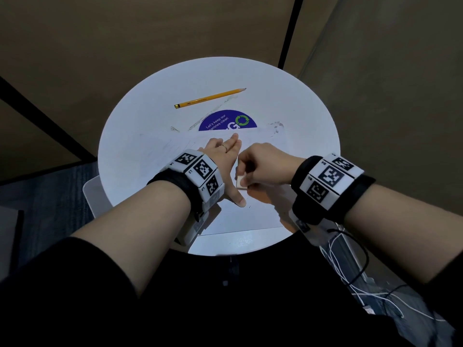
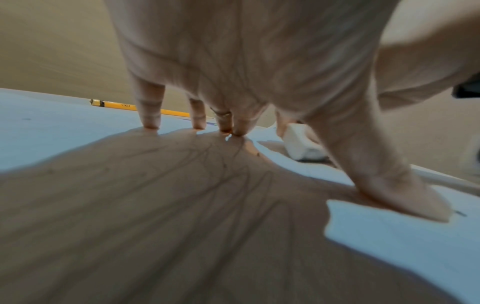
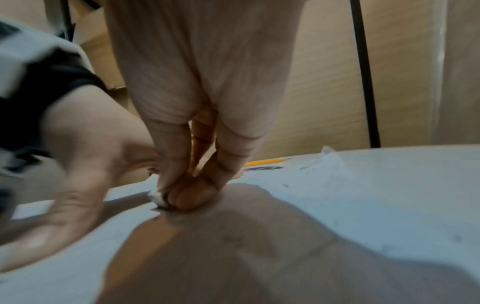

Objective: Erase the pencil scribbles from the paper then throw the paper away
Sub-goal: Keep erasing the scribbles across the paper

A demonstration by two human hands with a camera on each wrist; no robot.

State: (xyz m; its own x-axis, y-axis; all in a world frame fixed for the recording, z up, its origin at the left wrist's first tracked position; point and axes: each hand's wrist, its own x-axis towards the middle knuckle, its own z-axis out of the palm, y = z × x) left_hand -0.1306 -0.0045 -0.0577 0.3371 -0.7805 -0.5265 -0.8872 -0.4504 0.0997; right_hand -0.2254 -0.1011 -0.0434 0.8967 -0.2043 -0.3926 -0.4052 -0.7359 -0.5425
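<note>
A white sheet of paper (image 1: 160,156) lies flat on the round white table (image 1: 130,116), with faint pencil marks on its left part. My left hand (image 1: 226,156) presses it down with spread straight fingers (image 2: 149,111) and thumb (image 2: 405,195). Just right of that thumb, my right hand (image 1: 260,166) pinches a small white eraser (image 1: 241,182) whose lower end touches the paper. The eraser (image 3: 157,198) peeks out under my curled fingers in the right wrist view. From the left wrist view the eraser (image 2: 301,144) stands beyond the thumb.
A yellow pencil (image 1: 210,97) lies at the far side of the table. A blue round sticker (image 1: 225,121) is half covered by the paper's far edge. Eraser crumbs (image 1: 275,126) lie near the paper's far right corner. White cables (image 1: 350,284) hang at the lower right.
</note>
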